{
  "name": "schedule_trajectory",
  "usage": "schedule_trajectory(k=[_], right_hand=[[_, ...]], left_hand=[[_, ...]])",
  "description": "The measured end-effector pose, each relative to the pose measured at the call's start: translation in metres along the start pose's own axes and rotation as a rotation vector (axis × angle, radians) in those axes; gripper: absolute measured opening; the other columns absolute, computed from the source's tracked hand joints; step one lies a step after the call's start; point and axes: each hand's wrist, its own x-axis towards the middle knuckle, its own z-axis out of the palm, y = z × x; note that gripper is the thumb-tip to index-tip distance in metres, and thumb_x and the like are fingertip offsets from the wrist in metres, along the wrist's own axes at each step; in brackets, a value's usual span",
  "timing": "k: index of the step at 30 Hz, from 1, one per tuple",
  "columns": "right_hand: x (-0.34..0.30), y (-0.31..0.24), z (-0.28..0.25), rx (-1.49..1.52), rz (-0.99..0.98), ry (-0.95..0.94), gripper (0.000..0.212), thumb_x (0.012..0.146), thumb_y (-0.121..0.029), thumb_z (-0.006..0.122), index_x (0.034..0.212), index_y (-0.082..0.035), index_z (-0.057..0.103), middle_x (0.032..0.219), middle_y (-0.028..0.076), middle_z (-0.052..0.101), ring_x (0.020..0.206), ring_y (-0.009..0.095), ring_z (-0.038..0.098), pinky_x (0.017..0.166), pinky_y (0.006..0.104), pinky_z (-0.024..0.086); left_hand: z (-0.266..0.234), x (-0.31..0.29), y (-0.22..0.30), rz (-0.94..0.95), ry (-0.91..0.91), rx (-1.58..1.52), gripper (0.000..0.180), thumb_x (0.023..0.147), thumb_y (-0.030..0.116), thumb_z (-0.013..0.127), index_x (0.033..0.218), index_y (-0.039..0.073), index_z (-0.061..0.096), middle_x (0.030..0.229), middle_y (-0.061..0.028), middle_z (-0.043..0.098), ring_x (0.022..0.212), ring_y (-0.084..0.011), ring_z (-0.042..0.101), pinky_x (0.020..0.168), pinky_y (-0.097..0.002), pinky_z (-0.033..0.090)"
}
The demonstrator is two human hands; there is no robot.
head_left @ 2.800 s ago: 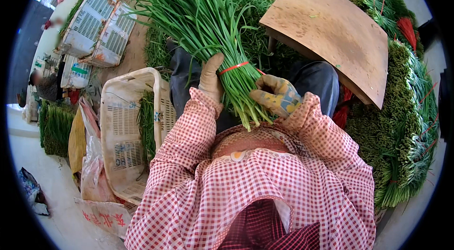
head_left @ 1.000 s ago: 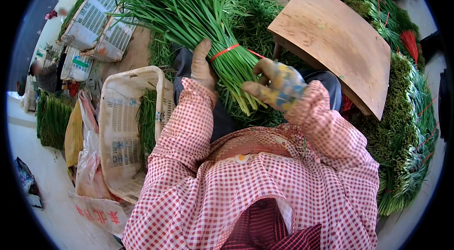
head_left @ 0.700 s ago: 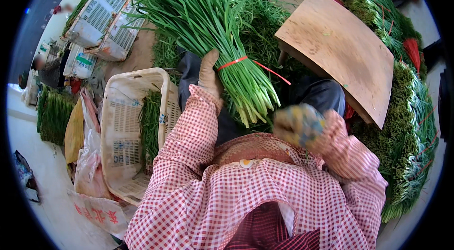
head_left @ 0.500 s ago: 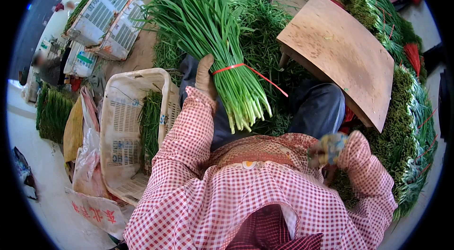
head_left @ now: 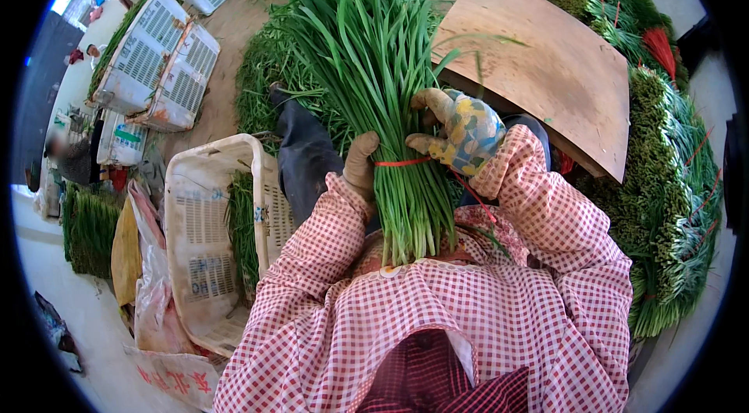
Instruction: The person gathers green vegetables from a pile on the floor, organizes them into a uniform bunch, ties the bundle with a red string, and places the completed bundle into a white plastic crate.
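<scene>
A thick bundle of green Chinese chives (head_left: pixel 370 77) stands upright before my lap, pale cut ends toward me and leaves fanning away. A red tie (head_left: pixel 402 163) circles its lower part, with a loose tail at the right. My left hand (head_left: pixel 360 165), in a tan glove, is closed on the bundle's left side just above the tie; its fingers are mostly hidden behind the stems. My right hand (head_left: pixel 466 132), in a patterned glove, is at the bundle's right edge, thumb and fingers apart. A blurred loose leaf (head_left: pixel 480 65) is above that hand.
A wooden board table (head_left: pixel 538 62) stands at the right, beside stacked chive bundles (head_left: pixel 663 179). A white plastic basket (head_left: pixel 204 249) holding some chives is at my left. Loose leaves (head_left: pixel 261 62) cover the floor ahead. White crates (head_left: pixel 152 46) stand far left, near a person (head_left: pixel 74 155).
The bundle has turned more upright and come closer to my body. My right hand has moved from my right side up to the bundle's right edge.
</scene>
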Motion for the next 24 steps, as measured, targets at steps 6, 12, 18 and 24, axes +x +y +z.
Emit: schedule_trajectory(k=[6, 12, 18, 24], right_hand=[[0.000, 0.012, 0.000, -0.075, -0.115, 0.018, 0.048, 0.082, -0.031, 0.069, 0.120, -0.007, 0.054, 0.100, 0.018, 0.059, 0.092, 0.035, 0.060, 0.078, 0.0425, 0.049], [0.008, 0.021, -0.003, -0.229, -0.169, -0.157, 0.030, 0.088, -0.033, 0.056, 0.106, -0.009, 0.059, 0.098, 0.018, 0.060, 0.091, 0.036, 0.060, 0.080, 0.0441, 0.049], [0.009, 0.016, -0.003, -0.225, -0.156, -0.200, 0.029, 0.089, -0.033, 0.054, 0.104, -0.009, 0.058, 0.094, 0.017, 0.062, 0.090, 0.036, 0.061, 0.078, 0.0438, 0.049], [0.000, 0.024, 0.017, -0.249, -0.218, -0.072, 0.017, 0.081, -0.023, 0.061, 0.089, -0.008, 0.063, 0.085, 0.013, 0.064, 0.078, 0.029, 0.063, 0.067, 0.0365, 0.050]], left_hand=[[-0.003, 0.004, -0.006, -0.028, -0.009, -0.076, 0.075, 0.072, 0.041, 0.073, 0.133, 0.007, 0.045, 0.127, -0.0126, 0.055, 0.111, -0.0306, 0.056, 0.096, -0.0470, 0.047], [0.007, -0.001, -0.005, -0.030, -0.072, 0.022, 0.062, 0.084, 0.038, 0.050, 0.131, -0.002, 0.044, 0.123, -0.0152, 0.057, 0.109, -0.0288, 0.057, 0.098, -0.0411, 0.045], [0.000, -0.010, 0.000, -0.108, 0.110, -0.037, 0.058, 0.077, 0.028, 0.068, 0.127, 0.003, 0.051, 0.117, -0.0123, 0.061, 0.105, -0.0273, 0.060, 0.094, -0.0420, 0.048], [-0.003, -0.015, -0.002, -0.087, 0.116, 0.026, 0.060, 0.077, 0.031, 0.072, 0.127, 0.005, 0.052, 0.115, -0.0103, 0.062, 0.103, -0.0255, 0.061, 0.091, -0.0410, 0.050]])
